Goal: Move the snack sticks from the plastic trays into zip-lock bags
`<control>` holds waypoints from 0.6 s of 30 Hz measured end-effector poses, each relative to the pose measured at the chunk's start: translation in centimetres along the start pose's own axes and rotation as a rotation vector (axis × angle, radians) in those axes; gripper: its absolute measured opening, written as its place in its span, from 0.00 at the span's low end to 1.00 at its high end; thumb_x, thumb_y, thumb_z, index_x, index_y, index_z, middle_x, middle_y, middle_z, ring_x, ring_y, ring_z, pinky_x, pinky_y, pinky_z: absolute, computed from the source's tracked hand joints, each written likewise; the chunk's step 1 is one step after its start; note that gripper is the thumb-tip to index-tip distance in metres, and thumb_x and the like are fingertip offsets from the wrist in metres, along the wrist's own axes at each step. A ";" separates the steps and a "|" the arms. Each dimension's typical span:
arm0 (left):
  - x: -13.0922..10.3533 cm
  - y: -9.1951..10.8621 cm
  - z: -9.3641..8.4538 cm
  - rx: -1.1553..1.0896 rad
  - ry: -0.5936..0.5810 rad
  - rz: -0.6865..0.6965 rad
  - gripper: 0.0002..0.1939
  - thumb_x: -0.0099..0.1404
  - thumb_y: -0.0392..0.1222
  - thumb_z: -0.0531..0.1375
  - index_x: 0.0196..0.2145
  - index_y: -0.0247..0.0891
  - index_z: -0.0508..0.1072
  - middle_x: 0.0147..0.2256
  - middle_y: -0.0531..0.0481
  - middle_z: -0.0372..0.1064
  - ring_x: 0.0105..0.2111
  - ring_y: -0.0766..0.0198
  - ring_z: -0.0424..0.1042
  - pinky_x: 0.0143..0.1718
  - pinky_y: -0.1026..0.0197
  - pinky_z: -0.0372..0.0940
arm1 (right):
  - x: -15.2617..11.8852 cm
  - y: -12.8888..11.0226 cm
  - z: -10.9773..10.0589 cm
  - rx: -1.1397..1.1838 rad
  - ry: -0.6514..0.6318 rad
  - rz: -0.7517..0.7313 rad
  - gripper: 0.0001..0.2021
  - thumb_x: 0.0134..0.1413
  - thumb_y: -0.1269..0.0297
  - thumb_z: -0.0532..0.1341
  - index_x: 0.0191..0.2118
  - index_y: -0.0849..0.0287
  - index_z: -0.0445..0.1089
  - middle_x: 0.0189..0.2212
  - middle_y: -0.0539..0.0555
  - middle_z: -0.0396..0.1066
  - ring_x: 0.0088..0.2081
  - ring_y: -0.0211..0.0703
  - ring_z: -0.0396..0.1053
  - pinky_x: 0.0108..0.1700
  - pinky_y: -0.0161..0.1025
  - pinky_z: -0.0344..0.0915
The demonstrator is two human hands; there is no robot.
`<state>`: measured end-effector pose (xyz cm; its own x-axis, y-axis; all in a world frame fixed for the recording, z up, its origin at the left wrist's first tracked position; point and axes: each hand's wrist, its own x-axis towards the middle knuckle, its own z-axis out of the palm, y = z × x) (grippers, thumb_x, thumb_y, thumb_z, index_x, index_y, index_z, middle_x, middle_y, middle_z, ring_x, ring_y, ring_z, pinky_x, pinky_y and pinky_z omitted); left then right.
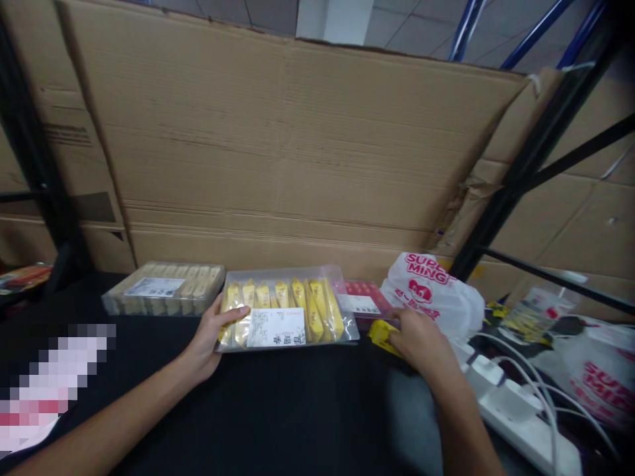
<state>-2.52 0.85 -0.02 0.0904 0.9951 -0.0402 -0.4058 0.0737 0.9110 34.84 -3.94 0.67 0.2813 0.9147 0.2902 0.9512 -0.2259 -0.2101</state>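
Observation:
My left hand (211, 340) grips the left end of a clear plastic pack (317, 311), thumb on top. Several yellow sachets stand in a row inside it, and a white printed label covers part of its front. My right hand (417, 334) is closed on a small yellow wrapped packet (381, 336), just right of the clear pack. Behind that hand lies a red pack (364, 297) with a white label, partly covered by the clear pack. To the left sits a clear box (163, 289) of beige pieces, also labelled.
A white plastic bag (431, 291) with red print stands behind my right hand. A white power strip (526, 423) with plugs and cables runs along the right. Cardboard (297, 145) walls the back, between black metal posts.

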 end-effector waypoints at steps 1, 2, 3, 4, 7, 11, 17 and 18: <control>0.0 -0.1 0.0 0.002 -0.004 -0.002 0.39 0.52 0.36 0.75 0.60 0.35 0.68 0.46 0.37 0.80 0.37 0.48 0.83 0.36 0.56 0.78 | -0.2 0.5 0.2 -0.074 -0.056 0.031 0.17 0.53 0.72 0.57 0.47 0.61 0.76 0.42 0.65 0.78 0.46 0.59 0.76 0.47 0.47 0.67; 0.1 -0.1 0.0 0.001 -0.007 -0.004 0.39 0.52 0.36 0.75 0.59 0.35 0.69 0.46 0.37 0.80 0.37 0.48 0.83 0.36 0.56 0.78 | -0.3 0.7 0.5 -0.088 -0.092 0.064 0.18 0.53 0.72 0.57 0.48 0.61 0.76 0.41 0.65 0.78 0.45 0.58 0.77 0.45 0.46 0.67; 0.2 -0.2 -0.1 -0.003 -0.006 -0.005 0.38 0.51 0.36 0.75 0.59 0.35 0.69 0.46 0.37 0.80 0.37 0.49 0.83 0.36 0.56 0.78 | -0.5 0.8 0.7 -0.062 -0.103 0.100 0.19 0.52 0.73 0.57 0.49 0.60 0.76 0.40 0.64 0.78 0.44 0.58 0.77 0.44 0.46 0.66; 0.3 -0.4 -0.1 -0.005 -0.001 -0.003 0.38 0.51 0.36 0.75 0.58 0.36 0.69 0.46 0.38 0.80 0.37 0.49 0.83 0.36 0.56 0.78 | -0.5 0.8 0.8 -0.013 -0.099 0.126 0.19 0.51 0.73 0.58 0.49 0.60 0.76 0.40 0.63 0.78 0.43 0.58 0.77 0.44 0.46 0.66; 0.5 -0.9 -0.2 -0.010 0.012 0.006 0.38 0.50 0.35 0.76 0.58 0.36 0.70 0.46 0.38 0.80 0.36 0.49 0.83 0.36 0.56 0.78 | -0.1 0.6 0.5 0.204 -0.078 0.130 0.17 0.46 0.74 0.59 0.42 0.59 0.77 0.37 0.61 0.78 0.43 0.58 0.76 0.43 0.46 0.67; 0.3 -1.3 0.0 -0.007 -0.012 -0.003 0.39 0.50 0.35 0.76 0.59 0.36 0.69 0.47 0.36 0.80 0.38 0.47 0.83 0.36 0.56 0.78 | 0.7 -0.2 -0.5 0.536 -0.097 0.054 0.15 0.50 0.68 0.58 0.45 0.59 0.73 0.34 0.57 0.79 0.36 0.51 0.79 0.37 0.41 0.71; -0.2 -1.4 0.2 -0.031 -0.034 -0.029 0.37 0.52 0.35 0.75 0.58 0.35 0.70 0.44 0.36 0.81 0.34 0.48 0.83 0.35 0.55 0.78 | 0.0 -3.2 0.4 1.333 -0.189 -0.007 0.25 0.41 0.59 0.74 0.45 0.55 0.66 0.28 0.51 0.78 0.31 0.50 0.79 0.34 0.42 0.72; -0.2 -1.4 0.1 -0.044 -0.037 -0.041 0.36 0.52 0.35 0.75 0.58 0.35 0.71 0.43 0.36 0.81 0.34 0.48 0.83 0.35 0.55 0.78 | -0.1 -3.5 0.6 1.374 -0.239 -0.004 0.25 0.39 0.58 0.75 0.44 0.56 0.67 0.28 0.51 0.79 0.31 0.49 0.78 0.34 0.41 0.72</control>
<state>-1.83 0.53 -1.25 0.1409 0.9881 -0.0609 -0.4405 0.1177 0.8900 31.39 -3.08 0.83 0.1184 0.9804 0.1572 0.0288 0.1549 -0.9875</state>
